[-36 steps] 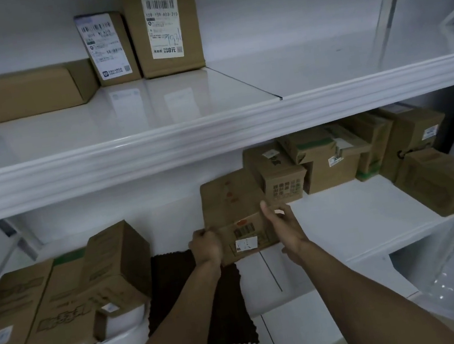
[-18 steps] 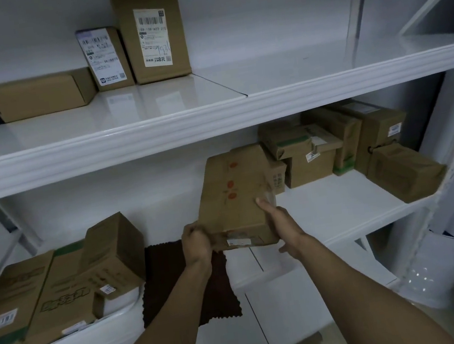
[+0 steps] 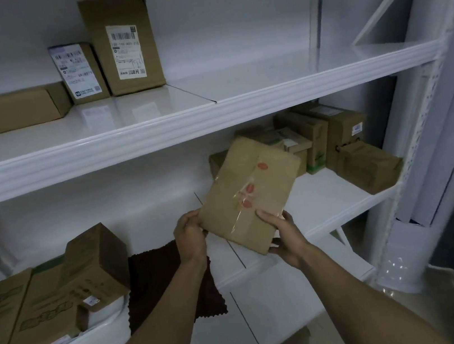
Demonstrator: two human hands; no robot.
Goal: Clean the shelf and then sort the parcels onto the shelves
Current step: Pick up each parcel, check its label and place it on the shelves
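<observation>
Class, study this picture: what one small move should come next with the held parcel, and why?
Probably raise the parcel to the upper shelf, right of the tall labelled box: the left hand and right hand grip it tilted in the air, and bare white surface shows there.

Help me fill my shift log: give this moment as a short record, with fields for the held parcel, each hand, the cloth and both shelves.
held parcel: flat brown parcel, clear tape and red marks, tilted in front of the middle shelf
left hand: grips its lower left corner
right hand: holds its lower right end, thumb on top
cloth: dark cloth on the middle shelf, hanging over the front edge
upper shelf: three parcels at the left, two upright with labels
middle shelf: left boxes, back-right boxes
</observation>
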